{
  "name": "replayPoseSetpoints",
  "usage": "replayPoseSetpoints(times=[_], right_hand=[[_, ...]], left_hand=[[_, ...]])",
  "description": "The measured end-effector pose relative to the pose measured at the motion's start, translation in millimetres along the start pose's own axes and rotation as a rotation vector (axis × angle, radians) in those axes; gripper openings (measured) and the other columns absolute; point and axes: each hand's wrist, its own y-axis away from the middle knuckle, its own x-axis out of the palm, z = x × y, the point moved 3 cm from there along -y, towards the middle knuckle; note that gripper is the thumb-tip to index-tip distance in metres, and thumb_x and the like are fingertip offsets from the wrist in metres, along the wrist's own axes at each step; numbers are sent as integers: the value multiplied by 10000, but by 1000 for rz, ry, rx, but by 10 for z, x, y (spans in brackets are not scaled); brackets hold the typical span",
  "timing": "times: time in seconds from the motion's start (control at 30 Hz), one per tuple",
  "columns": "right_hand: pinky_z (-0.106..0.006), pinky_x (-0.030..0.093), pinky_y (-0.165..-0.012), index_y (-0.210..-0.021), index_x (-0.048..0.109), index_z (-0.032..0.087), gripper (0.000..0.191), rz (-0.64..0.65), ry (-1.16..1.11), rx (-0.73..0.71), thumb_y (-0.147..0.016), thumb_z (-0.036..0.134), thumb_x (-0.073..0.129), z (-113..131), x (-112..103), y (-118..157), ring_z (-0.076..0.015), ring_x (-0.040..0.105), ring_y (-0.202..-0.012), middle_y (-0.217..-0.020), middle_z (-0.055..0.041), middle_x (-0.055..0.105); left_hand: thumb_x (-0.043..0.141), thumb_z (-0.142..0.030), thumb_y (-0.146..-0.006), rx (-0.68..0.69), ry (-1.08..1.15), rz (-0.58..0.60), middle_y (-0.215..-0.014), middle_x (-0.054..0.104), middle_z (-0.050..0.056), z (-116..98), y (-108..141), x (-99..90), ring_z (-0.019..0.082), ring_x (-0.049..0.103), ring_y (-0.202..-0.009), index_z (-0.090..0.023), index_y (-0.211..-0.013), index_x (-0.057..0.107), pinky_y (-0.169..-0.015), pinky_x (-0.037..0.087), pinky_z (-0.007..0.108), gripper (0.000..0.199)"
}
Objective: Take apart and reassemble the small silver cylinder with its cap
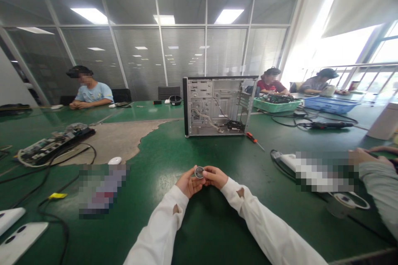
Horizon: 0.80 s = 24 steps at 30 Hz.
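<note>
Between my two hands is a small round disc with a silver rim and a darker middle [199, 172]; its exact kind is too small to tell. My left hand [188, 182] grips it from the left, thumb at its rim and fingers curled beneath. From the right, the thumb and fingers of my right hand [215, 177] pinch its edge. Beyond my hands an open computer case [217, 107] stands upright on the green table [161, 153], its loose cables showing inside. An orange-handled screwdriver [252, 138] lies by the case's lower right corner.
A circuit assembly [56, 143] and black cables lie at left, near a white mouse [115, 160]. To the right are a white power strip [287, 161] and another person's sleeved arm [377, 186]. Green [276, 106] and blue baskets [331, 105] stand farther back, where people sit.
</note>
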Motion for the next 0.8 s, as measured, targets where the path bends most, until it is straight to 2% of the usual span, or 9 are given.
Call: replayPoseSetpoints(times=[0.17, 0.27, 0.33, 0.43, 0.5, 0.57, 0.63, 0.7, 0.8], right_hand=[[-187, 406, -456, -757, 540, 111, 368, 15, -19, 23, -554, 394, 659, -11, -5, -2, -71, 526, -482, -554, 14, 549], [-191, 411, -439, -748, 532, 116, 369, -49, -22, 19, -530, 374, 680, -44, -21, -24, -69, 519, -458, -559, 21, 546], [-199, 418, -427, -740, 525, 122, 372, -109, -24, 4, -504, 352, 699, -54, -34, -35, -79, 526, -469, -586, 19, 549], [-207, 432, -426, -735, 522, 125, 357, -159, -49, 9, -508, 333, 703, -42, -51, -33, -98, 540, -512, -615, 0, 559], [-204, 436, -431, -740, 524, 125, 330, -174, -90, 45, -541, 334, 685, -23, -65, -19, -98, 540, -520, -614, -13, 564], [-198, 434, -437, -742, 530, 123, 302, -183, -141, 90, -587, 351, 652, -7, -78, -2, -92, 536, -510, -599, -17, 562], [-195, 435, -446, -730, 535, 119, 290, -179, -184, 155, -636, 385, 603, -6, -81, 13, -89, 537, -503, -578, -16, 554], [-195, 438, -456, -707, 535, 113, 311, -163, -210, 247, -679, 423, 544, -19, -65, 29, -89, 538, -497, -554, -16, 546], [-200, 439, -472, -687, 522, 113, 370, -116, -244, 372, -714, 478, 471, -20, -6, 70, -95, 547, -504, -544, -21, 548]], left_hand=[[425, -416, -762, -23, -23, 24, -566, 635, 81, 16, -24, -17, 114, 600, -489, -45, -767, 583, -460, 470, 166, 404], [430, -423, -754, 8, -75, -19, -581, 631, 77, 14, -21, -6, 115, 602, -507, -64, -786, 569, -475, 468, 173, 386], [436, -421, -748, 78, -177, -86, -585, 625, 65, -2, -23, -9, 126, 602, -503, -97, -884, 535, -463, 459, 192, 365], [445, -373, -743, 283, -453, -249, -605, 611, 35, -66, -13, -26, 131, 586, -473, -165, -1044, 443, -434, 438, 213, 365], [481, -285, -717, 527, -688, -318, -734, 606, 44, -136, 31, 2, 133, 594, -565, -189, -1040, 459, -471, 444, 218, 337], [517, -189, -668, 801, -913, -295, -929, 563, 61, -189, 107, 80, 153, 579, -759, -204, -1005, 503, -556, 456, 227, 338], [530, -133, -634, 979, -1067, -218, -1063, 501, 60, -200, 184, 162, 177, 514, -925, -224, -1026, 503, -652, 455, 251, 404], [533, -117, -629, 1047, -1142, -170, -1089, 490, 53, -196, 236, 211, 183, 471, -987, -231, -1055, 487, -721, 441, 275, 444], [537, -134, -641, 1043, -1166, -161, -1042, 523, 44, -195, 260, 227, 179, 478, -973, -225, -1047, 488, -755, 426, 292, 418]])
